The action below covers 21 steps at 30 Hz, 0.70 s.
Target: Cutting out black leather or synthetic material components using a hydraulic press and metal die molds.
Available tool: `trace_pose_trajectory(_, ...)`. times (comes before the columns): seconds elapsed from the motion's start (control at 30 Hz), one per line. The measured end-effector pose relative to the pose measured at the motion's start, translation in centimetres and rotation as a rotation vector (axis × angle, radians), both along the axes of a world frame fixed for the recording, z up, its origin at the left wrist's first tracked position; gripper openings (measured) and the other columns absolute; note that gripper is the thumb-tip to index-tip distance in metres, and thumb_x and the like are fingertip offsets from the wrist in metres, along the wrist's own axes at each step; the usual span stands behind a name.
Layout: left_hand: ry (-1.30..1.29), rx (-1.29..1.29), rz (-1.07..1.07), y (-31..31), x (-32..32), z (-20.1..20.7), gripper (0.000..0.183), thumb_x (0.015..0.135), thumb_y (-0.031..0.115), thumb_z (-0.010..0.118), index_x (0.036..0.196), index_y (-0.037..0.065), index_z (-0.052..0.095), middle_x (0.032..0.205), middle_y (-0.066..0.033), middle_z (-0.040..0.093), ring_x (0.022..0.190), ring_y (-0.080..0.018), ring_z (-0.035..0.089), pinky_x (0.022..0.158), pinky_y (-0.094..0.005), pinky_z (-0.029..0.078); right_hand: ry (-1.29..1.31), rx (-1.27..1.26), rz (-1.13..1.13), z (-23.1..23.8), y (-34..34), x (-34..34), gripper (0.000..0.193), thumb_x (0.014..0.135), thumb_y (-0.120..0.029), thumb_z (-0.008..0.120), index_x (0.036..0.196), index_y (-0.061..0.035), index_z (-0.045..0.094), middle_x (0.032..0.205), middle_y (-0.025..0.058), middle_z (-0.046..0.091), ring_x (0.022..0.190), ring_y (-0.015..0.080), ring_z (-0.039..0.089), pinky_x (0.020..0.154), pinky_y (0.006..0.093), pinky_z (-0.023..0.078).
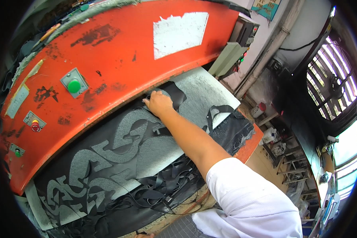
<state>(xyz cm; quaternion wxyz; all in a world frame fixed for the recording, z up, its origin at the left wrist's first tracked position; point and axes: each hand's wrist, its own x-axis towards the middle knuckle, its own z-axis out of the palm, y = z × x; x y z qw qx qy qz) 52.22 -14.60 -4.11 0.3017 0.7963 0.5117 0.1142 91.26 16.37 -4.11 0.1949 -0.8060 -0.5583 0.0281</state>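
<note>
Right hand (159, 103) at the black cut-out sheet (97, 138), close by the orange machine's (123, 63) lower edge.
Its fingers curl downward; whether they pinch the sheet, one cannot tell. The sheet lies on a pale board (212, 89) along the machine, mostly left of that hand. Grey board surface stretches rightward beside the machine; black scraps (166, 183) line its far side from the machine. Left hand (144, 235) barely shows, its grip unreadable.

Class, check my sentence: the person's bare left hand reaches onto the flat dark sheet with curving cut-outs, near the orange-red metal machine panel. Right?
Not quite: it is the bare right hand, as the head view shows. It does reach onto the flat dark sheet with curving cut-outs, near the orange-red metal machine panel.
</note>
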Motion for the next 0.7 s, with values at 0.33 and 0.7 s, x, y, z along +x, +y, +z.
trace_pose_trajectory(0.33,0.072,0.014,0.152,-2.2,0.8,0.6,0.038,0.085,0.038,0.066,0.074,0.002,0.069,0.074,-0.0158,0.065,0.067,-0.0347,0.060,0.065,-0.0443,0.048,0.007,-0.150,0.066,-0.1,1.7,0.1,0.061,0.090,-0.052,0.054,0.116,0.0027,0.058,0.115,0.0221,0.062,0.105,0.0367,0.063,0.085,0.0474,0.053)
trace_pose_trajectory(0.7,0.014,0.313,0.352,-9.1,-0.1,0.8,0.026,0.067,0.019,0.074,0.050,0.008,0.057,0.053,-0.0054,0.052,0.051,-0.0251,0.053,0.046,-0.0356,0.041,-0.215,-0.097,0.068,0.4,-0.6,0.4,0.049,0.097,-0.041,0.041,0.102,0.0034,0.062,0.106,0.0263,0.065,0.099,0.0395,0.065,0.086,0.0477,0.052)
